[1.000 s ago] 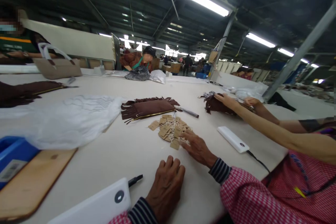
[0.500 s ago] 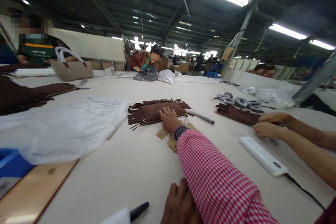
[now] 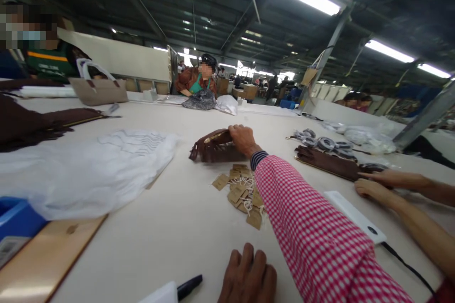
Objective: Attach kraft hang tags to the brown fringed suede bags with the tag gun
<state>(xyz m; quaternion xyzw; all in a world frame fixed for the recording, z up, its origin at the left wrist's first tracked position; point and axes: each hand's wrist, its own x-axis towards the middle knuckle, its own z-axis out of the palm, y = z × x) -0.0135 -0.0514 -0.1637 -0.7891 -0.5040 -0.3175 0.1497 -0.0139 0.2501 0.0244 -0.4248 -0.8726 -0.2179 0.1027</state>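
Note:
My right hand [image 3: 243, 139], in a pink-checked sleeve, grips a dark brown fringed pouch [image 3: 216, 147] at its right end. The pouch is tilted up off the white table, blurred, with its brass zip [image 3: 216, 136] along the top. Just below it lies a loose pile of brown paper hang tags [image 3: 241, 191] with white strings. At the bottom edge, my left hand [image 3: 247, 272] rests on the table with its fingers apart and nothing visible in it. Left of that hand are a black pen-like tip [image 3: 189, 287] and a white object [image 3: 161, 294], partly cut off.
At right, a co-worker's hands [image 3: 377, 187] touch another brown fringed pouch [image 3: 327, 163]; wrapped coiled straps [image 3: 325, 143] lie behind. A white device [image 3: 351, 215] trails a black cable. Left are white plastic bags [image 3: 81, 170], a blue bin [image 3: 17, 220] and a beige handbag [image 3: 99, 91].
My right hand has taken hold of the pouch, which lay flat, and tilted it up and back, uncovering more tags. My left hand's fingers show more fully. The co-worker's hands shifted right.

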